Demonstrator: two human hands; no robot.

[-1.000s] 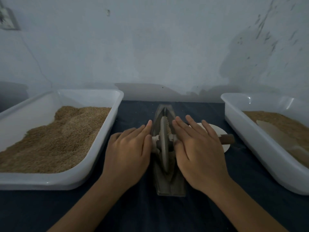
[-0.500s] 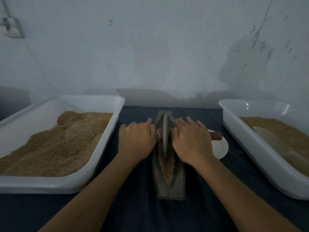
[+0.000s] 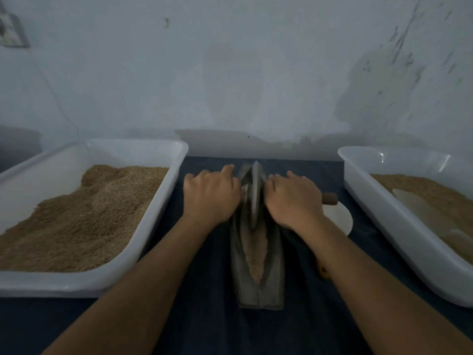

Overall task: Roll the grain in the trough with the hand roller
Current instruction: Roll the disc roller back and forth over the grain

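At the left of the frame a white plastic tub [image 3: 158, 216] holds a heaped mound of coarse tan grain. In the centre, on the dark cloth [image 3: 204, 329], stands the narrow boat-shaped trough [image 3: 273, 272] with a strip of pale grain [image 3: 254, 249] along its groove. The hand roller [image 3: 254, 196], a thin grey disc, stands upright at the trough's far end. The left hand [image 3: 211, 198] and right hand [image 3: 293, 199] curl over its handle on either side. At the right, a second white tub [image 3: 384, 213] holds finer brown meal and a pale flat scoop [image 3: 419, 208].
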